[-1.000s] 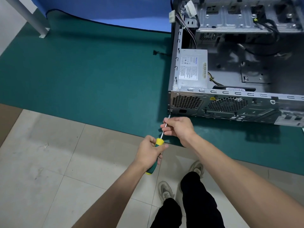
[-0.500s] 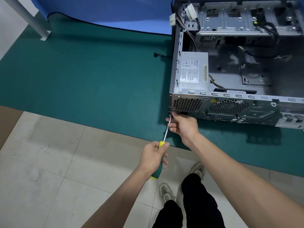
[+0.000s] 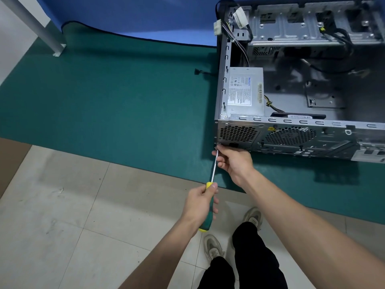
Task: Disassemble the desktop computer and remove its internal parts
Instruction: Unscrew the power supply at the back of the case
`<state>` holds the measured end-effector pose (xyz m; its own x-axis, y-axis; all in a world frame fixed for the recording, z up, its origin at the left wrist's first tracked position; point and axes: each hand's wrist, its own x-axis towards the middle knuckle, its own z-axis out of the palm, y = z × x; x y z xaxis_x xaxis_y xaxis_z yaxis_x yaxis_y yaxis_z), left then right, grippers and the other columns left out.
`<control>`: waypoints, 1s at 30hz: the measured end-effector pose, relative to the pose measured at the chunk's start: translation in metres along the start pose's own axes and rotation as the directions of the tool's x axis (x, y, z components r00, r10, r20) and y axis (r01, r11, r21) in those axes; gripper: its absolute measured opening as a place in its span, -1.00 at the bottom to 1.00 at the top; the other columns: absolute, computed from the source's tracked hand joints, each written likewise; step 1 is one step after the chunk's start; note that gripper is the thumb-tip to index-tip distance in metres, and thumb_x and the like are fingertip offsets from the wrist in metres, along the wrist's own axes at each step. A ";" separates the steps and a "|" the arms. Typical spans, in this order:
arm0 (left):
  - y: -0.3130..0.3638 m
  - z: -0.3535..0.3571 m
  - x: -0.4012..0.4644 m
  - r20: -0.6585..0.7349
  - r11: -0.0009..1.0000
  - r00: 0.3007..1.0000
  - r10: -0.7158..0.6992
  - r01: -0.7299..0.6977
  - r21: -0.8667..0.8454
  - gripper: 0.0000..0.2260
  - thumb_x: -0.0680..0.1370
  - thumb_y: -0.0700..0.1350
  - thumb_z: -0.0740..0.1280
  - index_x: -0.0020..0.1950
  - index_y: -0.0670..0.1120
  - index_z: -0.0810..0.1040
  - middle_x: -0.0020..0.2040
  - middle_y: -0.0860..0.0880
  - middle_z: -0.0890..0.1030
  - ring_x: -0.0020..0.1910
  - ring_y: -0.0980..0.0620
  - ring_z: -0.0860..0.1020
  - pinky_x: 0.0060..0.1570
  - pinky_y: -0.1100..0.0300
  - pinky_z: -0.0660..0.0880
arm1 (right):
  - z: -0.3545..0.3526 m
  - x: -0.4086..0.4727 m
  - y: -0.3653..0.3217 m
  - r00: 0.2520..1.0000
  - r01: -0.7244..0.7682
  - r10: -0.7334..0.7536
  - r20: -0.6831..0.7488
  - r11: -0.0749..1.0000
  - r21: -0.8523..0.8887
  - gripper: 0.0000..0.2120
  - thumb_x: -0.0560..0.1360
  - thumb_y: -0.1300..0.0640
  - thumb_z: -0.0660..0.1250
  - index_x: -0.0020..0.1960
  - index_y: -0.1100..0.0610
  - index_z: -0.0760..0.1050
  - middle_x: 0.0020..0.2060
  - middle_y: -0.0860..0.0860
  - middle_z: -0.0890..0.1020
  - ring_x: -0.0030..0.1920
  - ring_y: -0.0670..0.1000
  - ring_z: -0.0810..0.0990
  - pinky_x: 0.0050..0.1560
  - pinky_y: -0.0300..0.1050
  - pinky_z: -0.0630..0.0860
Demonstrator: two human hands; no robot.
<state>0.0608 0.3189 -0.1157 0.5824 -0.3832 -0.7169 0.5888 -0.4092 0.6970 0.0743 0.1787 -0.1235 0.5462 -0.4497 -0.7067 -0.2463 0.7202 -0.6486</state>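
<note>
An open grey computer case [image 3: 291, 140] lies on its side on a green mat [image 3: 114, 105]. Inside its near left corner sits the silver power supply [image 3: 243, 92] with a white label. My left hand [image 3: 201, 203] grips the green and yellow handle of a screwdriver [image 3: 213, 171]. Its tip meets the lower left corner of the case's rear panel. My right hand [image 3: 233, 161] pinches the metal shaft just below the tip and steadies it. The screw itself is hidden by my fingers.
Loose cables with white connectors [image 3: 233, 19] hang over the case's far left corner. A small black plug [image 3: 198, 71] lies on the mat left of the case. A white table leg [image 3: 35, 26] stands at the far left. My shoes [image 3: 214, 247] stand on the tiled floor.
The screwdriver and both hands have moved forward to the case; the tip now sits at the rear panel's lower left corner. My right hand slid up the shaft toward the tip.
</note>
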 end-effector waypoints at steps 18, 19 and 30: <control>0.004 0.010 -0.004 -0.031 0.998 0.998 0.052 -0.053 -0.035 -0.78 0.51 -0.14 0.39 -0.07 -0.19 0.36 -0.40 -0.11 0.48 -0.59 0.01 0.40 -0.59 0.22 0.38 | 0.001 -0.001 -0.001 1.000 -0.003 0.004 -0.005 1.000 0.017 -0.93 0.50 0.28 0.36 -0.16 0.27 0.53 -0.31 0.16 0.60 -0.60 -0.15 0.42 -0.54 -0.35 0.42; 0.004 0.011 -0.004 -0.032 0.997 0.999 0.041 -0.043 -0.069 -0.81 0.52 -0.14 0.38 -0.09 -0.20 0.39 -0.39 -0.12 0.50 -0.58 0.02 0.42 -0.58 0.22 0.40 | 0.001 -0.001 -0.002 1.000 -0.004 0.004 -0.003 1.000 0.014 -0.93 0.50 0.28 0.36 -0.16 0.27 0.53 -0.31 0.16 0.60 -0.60 -0.15 0.43 -0.54 -0.35 0.42; 0.003 0.010 -0.003 -0.051 0.997 0.998 0.027 -0.031 -0.074 -0.76 0.48 -0.18 0.43 -0.05 -0.19 0.37 -0.39 -0.10 0.50 -0.57 0.04 0.41 -0.58 0.23 0.39 | -0.002 0.001 0.000 0.999 -0.033 0.031 0.022 0.998 0.061 -0.95 0.49 0.29 0.37 -0.15 0.26 0.54 -0.30 0.16 0.61 -0.58 -0.15 0.45 -0.53 -0.34 0.44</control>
<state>0.0550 0.3102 -0.1116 0.6259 -0.3518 -0.6960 0.6101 -0.3350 0.7180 0.0732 0.1768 -0.1246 0.5553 -0.4153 -0.7205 -0.2144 0.7656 -0.6066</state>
